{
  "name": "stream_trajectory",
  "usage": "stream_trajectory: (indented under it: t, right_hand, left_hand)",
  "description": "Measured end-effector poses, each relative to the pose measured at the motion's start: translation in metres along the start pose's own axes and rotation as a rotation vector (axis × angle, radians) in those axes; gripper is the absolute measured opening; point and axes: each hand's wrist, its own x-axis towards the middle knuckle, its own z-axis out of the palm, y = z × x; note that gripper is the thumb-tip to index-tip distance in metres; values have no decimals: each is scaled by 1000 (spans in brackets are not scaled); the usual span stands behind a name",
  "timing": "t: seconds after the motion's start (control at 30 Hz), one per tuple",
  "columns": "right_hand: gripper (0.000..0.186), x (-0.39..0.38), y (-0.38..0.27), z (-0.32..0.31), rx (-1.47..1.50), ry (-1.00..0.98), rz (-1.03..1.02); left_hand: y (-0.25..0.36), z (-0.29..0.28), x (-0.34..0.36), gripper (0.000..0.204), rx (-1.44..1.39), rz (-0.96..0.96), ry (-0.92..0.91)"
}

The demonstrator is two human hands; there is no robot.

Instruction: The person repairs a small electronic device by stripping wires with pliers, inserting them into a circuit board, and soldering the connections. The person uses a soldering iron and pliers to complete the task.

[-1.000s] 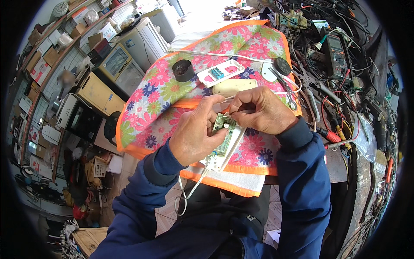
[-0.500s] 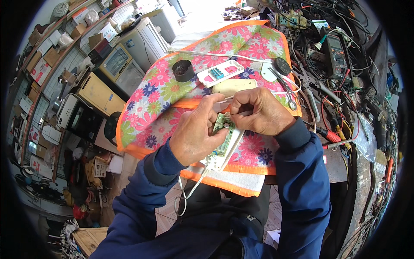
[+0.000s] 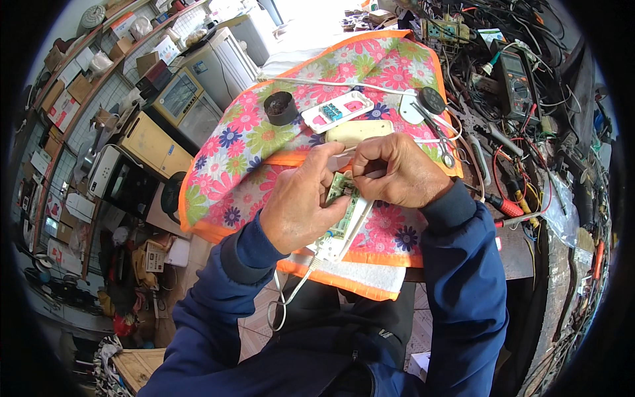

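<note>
My left hand (image 3: 294,208) grips a green circuit board (image 3: 341,225) seated in a long white plastic casing (image 3: 357,225), its thumb lying across the board. At the board's far end my right hand (image 3: 400,173) is closed in a pinch; what sits between its fingertips is hidden. A white cord (image 3: 305,281) leaves the casing's near end and loops down over my lap. Just beyond my hands lies a cream plastic cover (image 3: 360,131). Farther off is a white casing half (image 3: 354,102) with teal parts in it.
A flowered cloth (image 3: 264,139) with orange edging covers the work surface. On it stand a dark cup (image 3: 281,108) and, to the right, scissors (image 3: 445,147) beside a black round piece (image 3: 432,100). Tangled cables and a multimeter (image 3: 517,86) crowd the right side. Shelves (image 3: 79,122) line the left.
Hardly anything differs. My right hand's fingers have shifted very slightly at the far end of the board; my left hand keeps its hold.
</note>
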Motion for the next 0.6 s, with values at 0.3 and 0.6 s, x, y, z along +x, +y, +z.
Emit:
stream_trajectory:
  t: [0.3, 0.6]
  right_hand:
    - [7, 0, -6, 3, -49, 31, -7]
    - [4, -2, -13, 6, -62, 15, 65]
  left_hand:
    - [0, 0, -1, 70, 22, 16, 11]
    - [-5, -1, -1, 68, -5, 30, -2]
